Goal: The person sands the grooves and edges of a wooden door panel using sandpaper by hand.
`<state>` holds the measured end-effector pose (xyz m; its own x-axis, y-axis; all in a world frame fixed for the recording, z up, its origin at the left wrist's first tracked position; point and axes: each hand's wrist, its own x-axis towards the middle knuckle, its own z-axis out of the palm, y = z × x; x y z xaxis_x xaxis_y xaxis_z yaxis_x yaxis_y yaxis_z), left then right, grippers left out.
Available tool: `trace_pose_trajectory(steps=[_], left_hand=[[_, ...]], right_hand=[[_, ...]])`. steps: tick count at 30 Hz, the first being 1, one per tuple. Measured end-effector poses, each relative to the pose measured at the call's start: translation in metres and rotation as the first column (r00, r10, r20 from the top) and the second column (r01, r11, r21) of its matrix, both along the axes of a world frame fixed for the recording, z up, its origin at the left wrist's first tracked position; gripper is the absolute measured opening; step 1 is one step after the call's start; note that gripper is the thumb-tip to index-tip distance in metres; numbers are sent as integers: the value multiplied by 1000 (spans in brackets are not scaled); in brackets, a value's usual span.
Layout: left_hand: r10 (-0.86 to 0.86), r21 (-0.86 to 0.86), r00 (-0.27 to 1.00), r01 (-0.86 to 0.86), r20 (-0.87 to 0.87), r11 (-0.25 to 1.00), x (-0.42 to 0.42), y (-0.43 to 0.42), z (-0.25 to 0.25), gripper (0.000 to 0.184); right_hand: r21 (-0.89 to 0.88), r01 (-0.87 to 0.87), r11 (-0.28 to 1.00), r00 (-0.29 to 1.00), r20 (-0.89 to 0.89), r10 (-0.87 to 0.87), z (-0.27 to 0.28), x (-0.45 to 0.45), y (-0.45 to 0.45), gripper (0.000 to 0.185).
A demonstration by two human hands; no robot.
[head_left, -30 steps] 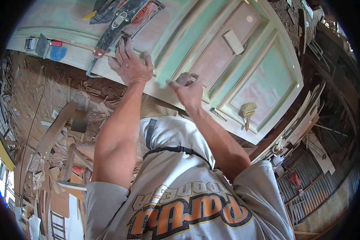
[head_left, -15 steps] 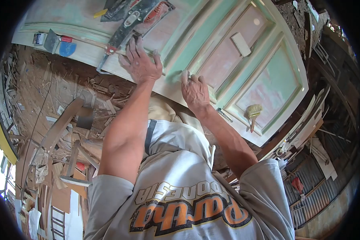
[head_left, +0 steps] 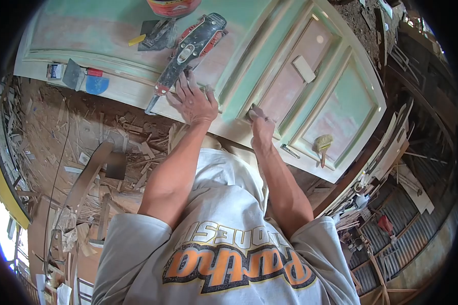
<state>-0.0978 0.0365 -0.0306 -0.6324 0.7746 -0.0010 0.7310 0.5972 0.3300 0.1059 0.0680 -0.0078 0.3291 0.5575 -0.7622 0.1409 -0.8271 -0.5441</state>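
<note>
A panelled door with green and pink patches (head_left: pixel 229 109) lies flat before me. My left hand (head_left: pixel 194 101) rests on its near edge with the fingers spread, beside the handle end of a black and red tool (head_left: pixel 188 53). Over the moulding at the corner of the middle panel, my right hand (head_left: pixel 261 122) has its fingers bent and pressed together; what they hold, if anything, is hidden. A pale block (head_left: pixel 304 69) lies on the middle panel. The brush (head_left: pixel 322 147) sits on the right panel, and a small metal tool (head_left: pixel 290 151) lies near the door's edge.
A boxed item (head_left: pixel 55 70), a grey scraper (head_left: pixel 74 74) and a blue scraper (head_left: pixel 96 85) lie at the door's left edge. Dark putty knives (head_left: pixel 158 35) and a red round container (head_left: pixel 173 6) are farther back. Wood scraps (head_left: pixel 127 127) cover the ground.
My right hand has moved slightly right onto the moulding corner, its fingers more tucked in. The view has shifted, bringing the red container in. My left hand stays spread on the door's edge.
</note>
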Motion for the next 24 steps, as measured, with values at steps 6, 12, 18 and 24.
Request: trace_pose_trajectory(steps=[6,12,18,24], left_hand=[[-56,6,997,55,55,998,-5,-9,-3,80],[-219,163,897,168,384,972,-40,-37,16,66],[-340,314,828,210,447,926,-56,-62,49,44],[-275,293,811,134,517,947,-60,-65,61,40]], right_hand=[[-173,-540,824,777,274,567,55,-11,13,28],[202,-902,381,430,468,772,-14,33,0,22],[-165,-958,233,123,500,857,12,11,14,19],[1,-832,555,487,481,729,37,1,-1,25]])
